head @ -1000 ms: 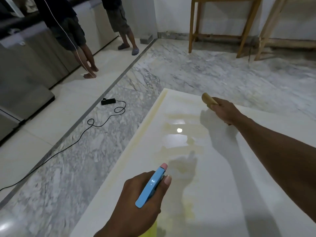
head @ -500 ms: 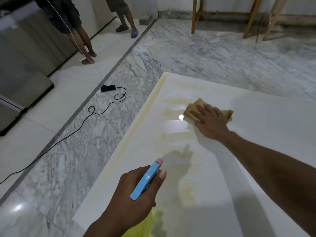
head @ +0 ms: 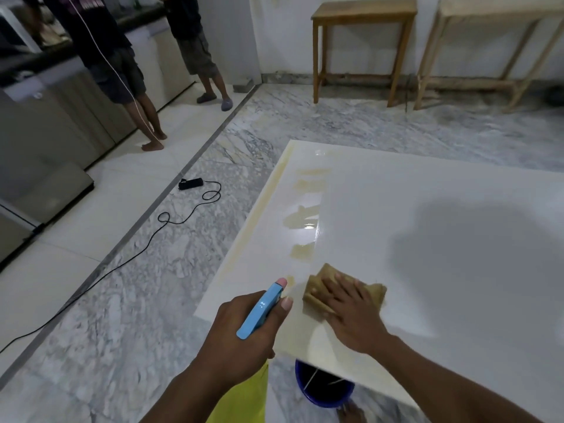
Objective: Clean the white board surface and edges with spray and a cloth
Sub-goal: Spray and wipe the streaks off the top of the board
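A large glossy white board (head: 427, 227) lies flat and raised above the marble floor. Yellowish wet smears run along its left side. My right hand (head: 351, 312) presses flat on a tan cloth (head: 317, 288) near the board's near-left corner. My left hand (head: 241, 334) grips a spray bottle (head: 259, 312) with a blue trigger head and pink nozzle, held just off the board's left edge; its yellow body shows below my wrist.
A blue bucket (head: 323, 389) sits under the board's near edge. A black cable and adapter (head: 190, 183) trail over the floor at left. Two people (head: 122, 71) stand by the cabinets at far left. Two wooden tables (head: 363, 35) stand against the back wall.
My right hand has dragged the cloth from the far part of the board down toward me, to the near-left corner. The spray bottle stays in my left hand.
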`<state>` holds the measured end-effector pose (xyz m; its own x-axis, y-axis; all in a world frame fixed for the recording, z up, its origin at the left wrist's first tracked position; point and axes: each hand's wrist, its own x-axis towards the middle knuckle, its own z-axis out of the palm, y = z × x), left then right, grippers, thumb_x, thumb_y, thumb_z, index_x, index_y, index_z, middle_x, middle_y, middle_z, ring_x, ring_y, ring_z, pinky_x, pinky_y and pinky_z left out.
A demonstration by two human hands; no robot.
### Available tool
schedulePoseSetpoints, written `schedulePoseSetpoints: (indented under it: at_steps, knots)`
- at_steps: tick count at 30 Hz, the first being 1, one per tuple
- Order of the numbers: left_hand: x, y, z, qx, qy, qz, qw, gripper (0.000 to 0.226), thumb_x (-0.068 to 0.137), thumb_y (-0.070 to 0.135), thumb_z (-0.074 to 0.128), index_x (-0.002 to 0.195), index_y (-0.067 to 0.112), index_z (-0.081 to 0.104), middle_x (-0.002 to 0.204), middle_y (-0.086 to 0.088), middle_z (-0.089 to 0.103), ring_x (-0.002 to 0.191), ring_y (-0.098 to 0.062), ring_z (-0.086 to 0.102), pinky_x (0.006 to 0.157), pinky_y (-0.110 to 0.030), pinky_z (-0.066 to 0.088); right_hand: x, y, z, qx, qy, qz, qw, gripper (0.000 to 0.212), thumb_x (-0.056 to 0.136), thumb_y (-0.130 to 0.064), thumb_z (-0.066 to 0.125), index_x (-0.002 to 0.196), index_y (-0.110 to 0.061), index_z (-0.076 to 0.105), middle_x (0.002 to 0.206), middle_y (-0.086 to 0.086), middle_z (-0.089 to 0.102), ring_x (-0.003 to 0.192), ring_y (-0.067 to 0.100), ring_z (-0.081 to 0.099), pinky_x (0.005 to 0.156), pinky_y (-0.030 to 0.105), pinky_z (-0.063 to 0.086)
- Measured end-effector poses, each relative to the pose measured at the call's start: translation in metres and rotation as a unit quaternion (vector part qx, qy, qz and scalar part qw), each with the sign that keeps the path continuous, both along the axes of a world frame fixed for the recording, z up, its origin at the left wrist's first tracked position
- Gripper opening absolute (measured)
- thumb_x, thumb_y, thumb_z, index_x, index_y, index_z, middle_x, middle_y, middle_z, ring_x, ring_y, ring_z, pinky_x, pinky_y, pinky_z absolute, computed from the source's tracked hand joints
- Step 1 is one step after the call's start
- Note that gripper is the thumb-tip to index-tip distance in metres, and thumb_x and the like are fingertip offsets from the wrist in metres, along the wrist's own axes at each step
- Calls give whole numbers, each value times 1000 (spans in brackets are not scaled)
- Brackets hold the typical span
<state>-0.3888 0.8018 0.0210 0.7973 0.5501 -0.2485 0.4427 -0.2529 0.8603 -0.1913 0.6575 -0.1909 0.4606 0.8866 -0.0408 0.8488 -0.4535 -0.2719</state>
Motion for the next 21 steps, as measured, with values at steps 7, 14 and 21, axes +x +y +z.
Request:
schedulePoseSetpoints:
  at_steps: [7,14,21]
  knots:
    - [-90,-10,11,-24,-21,-7,999,9,98,37,68,93,40,76,52,9,43,49,-15,56,48,-16,51,-53,-10,63,133,381,-224,887,27,103,-38,46,123,-38,63,116,-1,70,104,22,66,91,43,48]
    - [-47,31,8,0,-20,-19,1000,20,100,42,66,117,38,76,47,13,47,55,-31,67,50,-16,52,6,20,109,200,746,-319,550,45,93,-28,55,124,2,64,124,28,64,108,42,63,96,50,49]
    - [50,101,-5,2,-8,-27,1000,35,100,44,64,112,15,78,60,-1,62,60,-32,71,50,-13,50,156,124,142,124,535,-348,759,28,93,-13,57,118,-2,64,96,12,68,81,25,65,74,36,53]
